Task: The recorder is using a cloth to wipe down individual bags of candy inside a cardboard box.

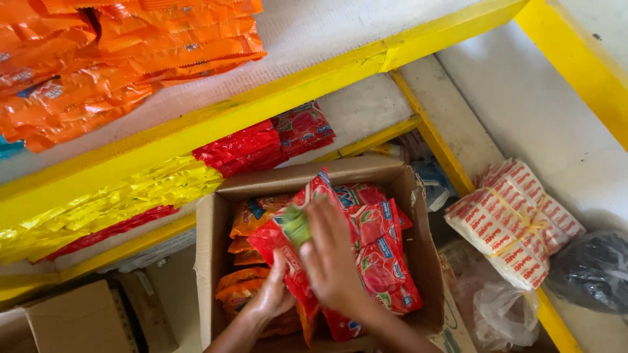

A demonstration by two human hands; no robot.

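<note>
From the head camera, both hands are down in an open cardboard box that sits on the floor below yellow-edged shelves. The left hand pinches the lower edge of a red packet, fingers closed on it. The right hand lies over the same packet with fingers curled round its upper part, so both hold it, half lifted and tilted above the rest. It looks like the sorting or pulling-out step: one packet is being freed from the stack. Lifting it clear would call for a firm pinch, since the film is slick and the packet floppy.

More red packets fill the right side of the box; orange packets are stacked on the left. All are glossy, crinkled plastic film, flat and pillow-shaped. The box is matt brown, flaps open.

On the shelves lie orange sachets, yellow strips and red strips. To the right sits a tied white-and-red bundle, blocky, bound with yellow string, beside a dark bag
</note>
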